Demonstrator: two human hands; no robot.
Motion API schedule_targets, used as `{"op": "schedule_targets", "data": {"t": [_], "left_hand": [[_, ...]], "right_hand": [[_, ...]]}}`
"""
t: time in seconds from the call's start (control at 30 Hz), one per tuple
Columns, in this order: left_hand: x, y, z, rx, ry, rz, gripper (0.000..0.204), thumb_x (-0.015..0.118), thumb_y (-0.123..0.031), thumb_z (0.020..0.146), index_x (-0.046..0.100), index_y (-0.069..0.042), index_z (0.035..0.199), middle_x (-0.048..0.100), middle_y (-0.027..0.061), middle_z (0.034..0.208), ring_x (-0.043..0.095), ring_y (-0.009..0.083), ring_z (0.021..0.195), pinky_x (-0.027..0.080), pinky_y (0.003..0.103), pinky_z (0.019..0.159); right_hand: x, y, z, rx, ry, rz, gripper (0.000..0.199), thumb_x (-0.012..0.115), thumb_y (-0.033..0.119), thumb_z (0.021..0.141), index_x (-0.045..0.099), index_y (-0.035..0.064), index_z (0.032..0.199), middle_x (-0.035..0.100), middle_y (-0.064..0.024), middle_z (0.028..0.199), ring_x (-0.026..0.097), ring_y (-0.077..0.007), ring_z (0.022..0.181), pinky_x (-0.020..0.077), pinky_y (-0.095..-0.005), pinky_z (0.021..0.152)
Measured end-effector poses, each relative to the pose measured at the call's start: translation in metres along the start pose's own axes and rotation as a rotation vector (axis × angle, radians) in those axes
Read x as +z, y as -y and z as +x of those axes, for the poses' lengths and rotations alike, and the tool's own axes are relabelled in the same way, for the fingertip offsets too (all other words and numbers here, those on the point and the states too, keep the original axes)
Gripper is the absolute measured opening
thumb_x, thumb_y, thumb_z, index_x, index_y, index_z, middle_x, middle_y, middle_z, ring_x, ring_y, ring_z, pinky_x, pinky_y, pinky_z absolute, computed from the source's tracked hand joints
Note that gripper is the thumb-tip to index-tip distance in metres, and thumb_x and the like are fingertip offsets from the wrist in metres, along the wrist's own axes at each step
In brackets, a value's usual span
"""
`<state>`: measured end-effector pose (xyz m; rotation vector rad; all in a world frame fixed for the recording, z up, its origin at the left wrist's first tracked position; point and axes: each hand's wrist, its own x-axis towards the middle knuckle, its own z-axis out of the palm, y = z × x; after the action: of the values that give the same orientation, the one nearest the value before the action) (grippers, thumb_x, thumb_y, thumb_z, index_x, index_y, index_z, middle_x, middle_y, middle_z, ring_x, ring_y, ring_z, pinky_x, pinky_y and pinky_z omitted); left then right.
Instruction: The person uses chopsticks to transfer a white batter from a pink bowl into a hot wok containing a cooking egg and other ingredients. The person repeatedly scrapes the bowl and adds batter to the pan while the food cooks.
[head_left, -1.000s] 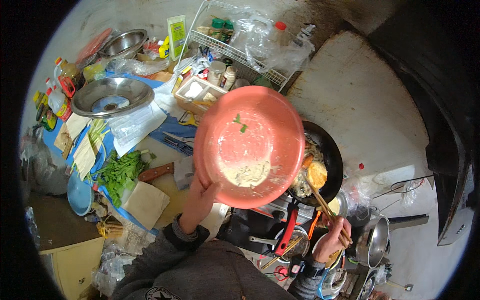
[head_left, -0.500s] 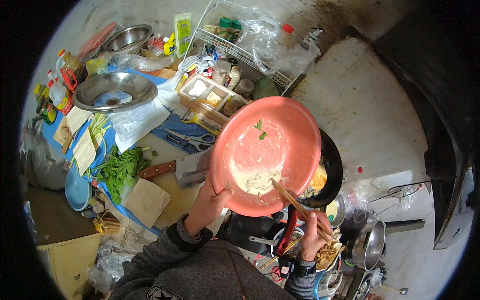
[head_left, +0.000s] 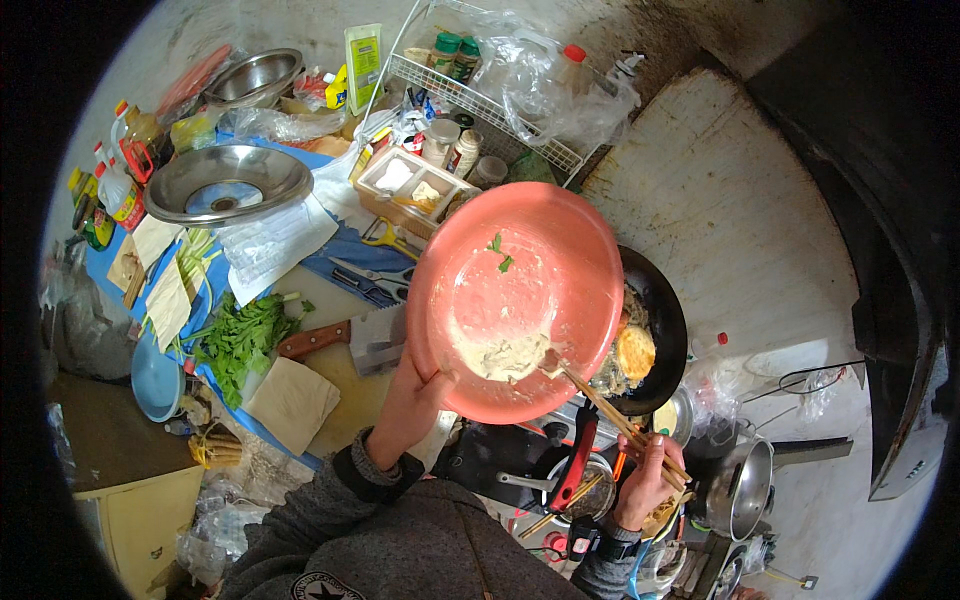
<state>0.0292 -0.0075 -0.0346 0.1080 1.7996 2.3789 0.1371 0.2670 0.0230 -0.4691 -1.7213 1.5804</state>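
My left hand (head_left: 411, 405) grips the lower left rim of a pink basin (head_left: 590, 260), which is tilted toward me. Pale batter (head_left: 500, 355) lies pooled at the basin's lower side, and a bit of green leaf (head_left: 500, 253) clings higher up. Between the fingers of my right hand (head_left: 645, 482) is a pair of wooden chopsticks (head_left: 604, 404), their tips at the edge of the batter. Partly hidden behind the basin is a black frying pan (head_left: 668, 310) with a red-edged handle. A golden fried piece (head_left: 635, 352) lies in it.
Leafy greens (head_left: 240, 340), a cleaver (head_left: 320, 340) and scissors (head_left: 385, 280) lie on the left worktop. Behind them stand a steel basin (head_left: 280, 180), a seasoning box (head_left: 400, 205) and a wire rack (head_left: 480, 105). At right is a steel pot (head_left: 742, 485).
The basin has shifted slightly left and up, uncovering more of the pan and the fried piece. My right hand has moved a little right and down with the chopsticks.
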Motion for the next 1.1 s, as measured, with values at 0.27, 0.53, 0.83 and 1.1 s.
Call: {"op": "schedule_targets", "data": {"t": [0.27, 0.53, 0.83, 1.1], "left_hand": [[-0.003, -0.001, 0.001, -0.047, -0.017, -0.005, 0.055, 0.052, -0.001, 0.087, 0.031, 0.002, 0.137, 0.048, 0.0127, 0.129, 0.048, 0.0176, 0.115, 0.04, 0.032, 0.096], [-0.003, 0.001, 0.001, -0.004, -0.021, 0.017, 0.056, 0.053, -0.001, 0.086, 0.032, 0.002, 0.137, 0.049, 0.0128, 0.128, 0.048, 0.0173, 0.115, 0.04, 0.032, 0.096], [0.0, -0.002, 0.0, 0.095, -0.048, 0.021, 0.046, 0.054, -0.005, 0.088, 0.04, 0.002, 0.131, 0.054, 0.0087, 0.121, 0.051, 0.0135, 0.107, 0.042, 0.029, 0.091], [-0.003, 0.001, 0.001, -0.01, 0.016, 0.007, 0.055, 0.052, 0.0, 0.086, 0.031, 0.002, 0.137, 0.047, 0.0127, 0.13, 0.046, 0.0175, 0.117, 0.038, 0.032, 0.098]], "right_hand": [[-0.003, -0.001, -0.001, 0.004, 0.04, -0.052, 0.017, 0.057, 0.01, 0.093, 0.053, -0.0067, 0.093, 0.058, -0.0147, 0.086, 0.066, -0.0284, 0.068, 0.0611, -0.0401, 0.062], [0.003, 0.017, 0.002, -0.119, 0.018, -0.034, 0.017, 0.056, 0.012, 0.093, 0.055, -0.0053, 0.09, 0.058, -0.0133, 0.085, 0.066, -0.0261, 0.069, 0.0588, -0.0355, 0.06], [0.007, 0.019, 0.005, -0.126, 0.036, -0.264, 0.017, 0.057, 0.008, 0.092, 0.058, -0.0076, 0.085, 0.059, -0.011, 0.079, 0.064, -0.0201, 0.067, 0.056, -0.0324, 0.06], [0.002, 0.018, 0.008, -0.149, 0.038, -0.244, 0.016, 0.057, 0.01, 0.093, 0.057, -0.0056, 0.087, 0.059, -0.0107, 0.081, 0.064, -0.0213, 0.067, 0.0561, -0.0321, 0.061]]}}
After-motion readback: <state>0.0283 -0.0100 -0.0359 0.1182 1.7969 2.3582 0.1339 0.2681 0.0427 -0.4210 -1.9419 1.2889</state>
